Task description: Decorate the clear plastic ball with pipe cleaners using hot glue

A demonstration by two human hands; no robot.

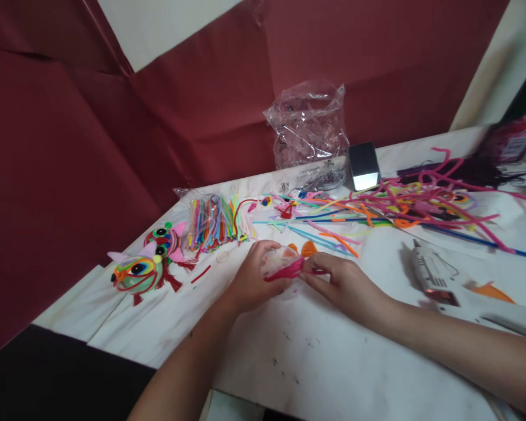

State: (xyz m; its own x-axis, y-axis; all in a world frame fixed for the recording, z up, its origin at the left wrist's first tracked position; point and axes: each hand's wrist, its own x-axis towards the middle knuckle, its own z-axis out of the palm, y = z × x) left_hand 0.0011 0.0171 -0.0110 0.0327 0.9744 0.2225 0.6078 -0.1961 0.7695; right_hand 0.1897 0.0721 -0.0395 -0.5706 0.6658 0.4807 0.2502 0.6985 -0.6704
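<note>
My left hand [251,279] is wrapped round a clear plastic ball [279,259] held just above the white table [333,362]. A pink pipe cleaner [284,272] runs across the ball's front. My right hand [342,282] pinches the right end of that pink pipe cleaner beside the ball. An orange felt piece [308,248] shows just behind the ball.
Two finished colourful fish-like figures [146,263] lie at the left. A bundle of pipe cleaners [214,222] and a loose tangle of them [421,204] cover the far side. A white glue gun [432,275] lies right of my hands. A clear plastic bag [309,126] stands against the red backdrop.
</note>
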